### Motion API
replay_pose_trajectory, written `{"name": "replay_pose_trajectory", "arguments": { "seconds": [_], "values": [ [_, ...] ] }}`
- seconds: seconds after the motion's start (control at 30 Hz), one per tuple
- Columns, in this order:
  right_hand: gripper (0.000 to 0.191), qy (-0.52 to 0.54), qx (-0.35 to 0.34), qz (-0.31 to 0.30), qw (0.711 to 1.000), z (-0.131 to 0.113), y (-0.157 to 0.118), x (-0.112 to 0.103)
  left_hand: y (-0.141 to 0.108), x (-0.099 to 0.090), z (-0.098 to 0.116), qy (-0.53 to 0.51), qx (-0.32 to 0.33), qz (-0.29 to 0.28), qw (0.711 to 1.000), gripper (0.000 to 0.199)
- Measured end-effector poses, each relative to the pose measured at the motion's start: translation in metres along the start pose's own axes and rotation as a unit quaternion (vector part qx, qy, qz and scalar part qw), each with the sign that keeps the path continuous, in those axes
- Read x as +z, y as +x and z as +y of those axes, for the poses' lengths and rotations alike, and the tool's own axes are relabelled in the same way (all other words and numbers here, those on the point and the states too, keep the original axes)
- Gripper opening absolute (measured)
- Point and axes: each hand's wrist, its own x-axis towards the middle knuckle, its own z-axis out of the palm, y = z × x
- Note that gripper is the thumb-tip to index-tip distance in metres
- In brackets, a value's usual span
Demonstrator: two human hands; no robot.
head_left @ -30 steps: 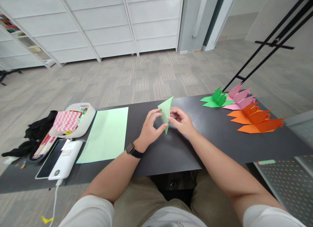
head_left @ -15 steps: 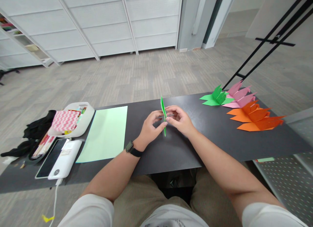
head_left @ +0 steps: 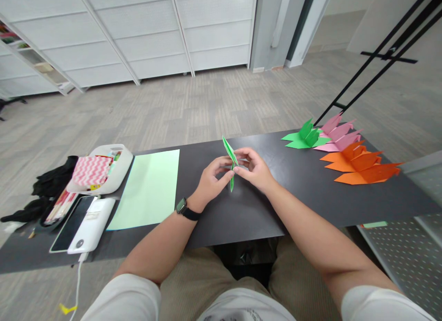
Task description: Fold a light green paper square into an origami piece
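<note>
A narrow folded green paper (head_left: 228, 149) stands on edge between my hands above the middle of the dark table. Its far part leans to the left and its near end points down toward me. My left hand (head_left: 214, 179) pinches it from the left, thumb at the middle fold. From the right, my right hand (head_left: 252, 170) grips the same spot with thumb and fingers. Some fingertips are hidden behind the paper. Light green sheets (head_left: 147, 189) lie flat to the left of my left hand.
Folded paper birds in green (head_left: 305, 136), pink (head_left: 340, 136) and orange (head_left: 362, 164) stand at the right. On the left are a white basket (head_left: 120, 171), a phone (head_left: 71, 226), a white power bank (head_left: 91, 225) with a cable, and black cloth (head_left: 57, 176).
The far part of the green paper has tilted to the left, so it now bends at the middle. Both hands have stayed nearly in place.
</note>
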Motion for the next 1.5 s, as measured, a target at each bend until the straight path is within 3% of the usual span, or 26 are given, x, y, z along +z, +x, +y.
{"name": "replay_pose_trajectory", "arguments": {
  "seconds": [0.27,0.53,0.77,1.03,1.27,1.5],
  "values": [
    [0.052,-0.015,0.007,0.001,1.000,0.006,-0.001,-0.002,-0.001,0.000,-0.002,-0.024,-0.020,0.004,1.000,0.024],
    [0.055,-0.004,0.014,0.001,1.000,0.003,0.001,-0.001,-0.002,0.000,-0.002,0.022,0.024,0.015,0.999,0.027],
    [0.047,-0.018,0.008,-0.007,1.000,0.002,0.000,-0.002,-0.002,0.001,-0.002,0.017,0.021,0.016,1.000,0.015],
    [0.046,-0.064,-0.015,-0.001,0.998,-0.005,-0.004,0.003,-0.002,0.001,-0.004,0.039,0.030,0.037,0.998,0.022],
    [0.046,-0.007,0.015,0.003,1.000,-0.004,-0.002,0.004,-0.001,-0.001,-0.009,0.054,0.038,0.018,0.998,0.041],
    [0.045,0.024,0.030,-0.001,0.999,-0.001,-0.001,0.004,0.000,-0.001,-0.010,0.060,0.030,0.034,0.997,0.026]
  ]
}}
